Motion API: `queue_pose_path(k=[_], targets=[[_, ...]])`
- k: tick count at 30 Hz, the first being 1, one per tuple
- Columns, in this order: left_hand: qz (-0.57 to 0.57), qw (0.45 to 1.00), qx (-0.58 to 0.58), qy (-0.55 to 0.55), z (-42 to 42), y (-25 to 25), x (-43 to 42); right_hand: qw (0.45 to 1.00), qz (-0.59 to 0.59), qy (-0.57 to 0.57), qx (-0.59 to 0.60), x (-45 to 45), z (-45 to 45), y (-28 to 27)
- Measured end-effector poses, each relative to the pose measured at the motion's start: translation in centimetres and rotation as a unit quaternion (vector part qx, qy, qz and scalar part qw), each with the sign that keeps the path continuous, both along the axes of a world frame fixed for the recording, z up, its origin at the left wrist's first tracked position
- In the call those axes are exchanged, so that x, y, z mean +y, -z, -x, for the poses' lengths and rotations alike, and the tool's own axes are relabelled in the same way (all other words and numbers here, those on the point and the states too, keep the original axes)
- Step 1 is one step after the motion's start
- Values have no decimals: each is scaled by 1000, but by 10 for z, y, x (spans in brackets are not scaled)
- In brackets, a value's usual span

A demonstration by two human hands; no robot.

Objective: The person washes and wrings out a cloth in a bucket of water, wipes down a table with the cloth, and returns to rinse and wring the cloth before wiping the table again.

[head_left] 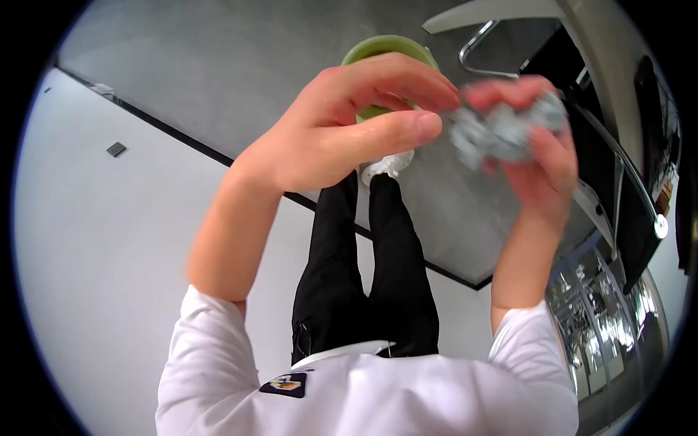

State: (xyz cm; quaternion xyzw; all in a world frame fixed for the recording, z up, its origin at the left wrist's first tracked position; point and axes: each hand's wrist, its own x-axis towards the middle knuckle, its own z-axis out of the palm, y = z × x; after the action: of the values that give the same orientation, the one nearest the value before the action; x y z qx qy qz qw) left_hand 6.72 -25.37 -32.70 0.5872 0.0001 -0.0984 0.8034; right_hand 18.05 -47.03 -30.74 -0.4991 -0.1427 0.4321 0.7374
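Observation:
A crumpled grey-blue cloth or wad (502, 132), blurred by motion, is gripped in my right hand (534, 145), whose fingers curl round it. Just left of it, my left hand (371, 116) is held with thumb and fingers apart and nothing between them. Its fingertips come close to the wad; whether they touch is unclear. Behind and below my left hand, a round green bin (389, 45) stands on the floor, partly hidden by that hand.
Grey floor (189, 58) meets a white wall (123, 240) along a black skirting strip. My white shoe (389, 166) is beside the bin. At the right are a chair's metal frame (625, 160), black furniture and glass panels (596, 312).

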Motion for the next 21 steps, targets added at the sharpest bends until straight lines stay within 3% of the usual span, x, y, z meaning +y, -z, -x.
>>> queue_pose_path(k=[1, 3, 4, 5, 6, 7, 8, 9, 10, 11, 12, 13, 14, 15, 16, 17, 18, 19, 20, 21], targets=[[-11, 1000, -2, -5, 0, 15, 4, 993, -104, -28, 55, -6, -2, 29], [260, 965, -34, 1, 1, 78, 5, 928, -289, -93, 215, -12, -4, 97], [267, 964, -6, -7, 5, 116, 8, 964, -68, -87, 242, -20, -7, 156], [130, 989, 57, -36, 17, 155, 8, 950, 159, -71, 258, -37, 0, 212], [-262, 962, 81, -6, 38, 185, 10, 868, 455, -179, -88, -55, 12, 231], [-481, 874, 59, 17, 60, 209, 16, 576, 692, -310, -305, -73, 25, 250], [-574, 818, 39, 3, 82, 219, 26, 609, 685, -269, -296, -102, 32, 245], [-599, 798, 33, -53, 105, 221, 39, 641, 675, -228, -287, -131, 39, 240], [-558, 815, 83, -130, 126, 213, 57, 635, 685, -224, -278, -160, 52, 224], [-378, 862, 244, -235, 143, 194, 88, 629, 695, -221, -269, -188, 65, 207], [-163, 852, 384, -317, 170, 183, 114, 622, 706, -218, -260, -216, 77, 190], [-364, 817, 377, -241, 208, 183, 137, 586, 725, -287, -221, -226, 88, 153], [-445, 782, 372, -227, 244, 165, 149, 519, 680, -385, -347, -313, 104, 178], [-462, 754, 429, -184, 270, 148, 162, 461, 655, -516, -304, -319, 102, 150], [-440, 758, 451, -170, 303, 154, 172, 447, 676, -575, -109, -297, 92, 116], [-360, 771, 471, -233, 326, 147, 176, 433, 695, -569, -78, -294, 88, 98], [-364, 768, 453, -270, 339, 124, 181, 440, 720, -530, -83, -261, 86, 74], [-312, 768, 469, -305, 348, 101, 187, 498, 750, -432, -43, -241, 81, 69], [-299, 768, 457, -335, 355, 76, 194, 553, 747, -348, -121, -214, 79, 64], [-304, 756, 456, -359, 364, 58, 199, 567, 738, -337, -143, -183, 74, 67]])
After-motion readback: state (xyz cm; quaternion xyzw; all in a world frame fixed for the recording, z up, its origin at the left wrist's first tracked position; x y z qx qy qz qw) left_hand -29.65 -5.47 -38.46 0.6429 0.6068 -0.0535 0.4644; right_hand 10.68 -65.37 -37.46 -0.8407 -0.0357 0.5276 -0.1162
